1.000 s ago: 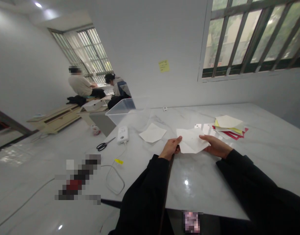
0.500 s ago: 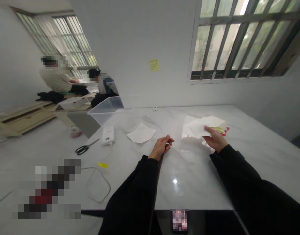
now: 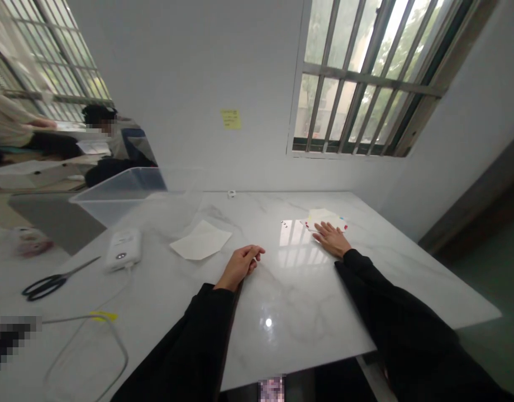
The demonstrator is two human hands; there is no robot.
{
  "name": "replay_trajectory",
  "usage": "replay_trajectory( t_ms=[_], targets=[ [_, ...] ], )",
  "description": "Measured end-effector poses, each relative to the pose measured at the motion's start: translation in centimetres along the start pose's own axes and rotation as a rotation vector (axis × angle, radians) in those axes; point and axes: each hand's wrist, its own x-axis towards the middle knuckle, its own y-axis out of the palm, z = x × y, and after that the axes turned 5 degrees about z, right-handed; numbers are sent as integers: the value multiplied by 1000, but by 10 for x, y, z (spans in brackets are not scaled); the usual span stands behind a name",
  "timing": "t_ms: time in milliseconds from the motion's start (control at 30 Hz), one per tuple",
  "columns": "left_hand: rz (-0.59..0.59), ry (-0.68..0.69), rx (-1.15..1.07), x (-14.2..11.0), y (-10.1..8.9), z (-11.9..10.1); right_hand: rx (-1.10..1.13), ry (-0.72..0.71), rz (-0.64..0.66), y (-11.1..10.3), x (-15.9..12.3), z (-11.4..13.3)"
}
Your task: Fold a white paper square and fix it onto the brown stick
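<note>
My right hand [image 3: 331, 238] lies flat with fingers stretched out, its fingertips on a small stack of paper sheets [image 3: 319, 217] on the white marble table [image 3: 290, 301]. My left hand [image 3: 241, 262] rests on the table with fingers loosely curled and holds nothing that I can see. A single white paper square [image 3: 201, 240] lies to the left of my left hand.
A clear plastic bin [image 3: 131, 195] stands at the back left. A white device [image 3: 123, 249] with a cable, scissors [image 3: 51, 280] and a yellow tag [image 3: 101, 316] lie to the left. Two people sit at the far left. The table's right edge drops off.
My right hand carried the white sheet to the right and laid it on the stack, then flattened on it. My left hand let go of the sheet. The view swung right.
</note>
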Motion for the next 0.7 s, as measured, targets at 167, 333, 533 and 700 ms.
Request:
replay_trajectory(
  t_ms=[167,333,533,700],
  targets=[
    [-152,148,379,-4,2,5,-14,-100,-354,-1,-9,10],
    [-137,269,879,-8,-3,4,98,-263,-444,-3,-20,40],
    [-257,358,1211,-4,-31,-8,189,-303,-490,-4,-34,67],
    [-335,443,1100,-9,-29,-33,242,-298,-479,-6,-41,82]
  ],
)
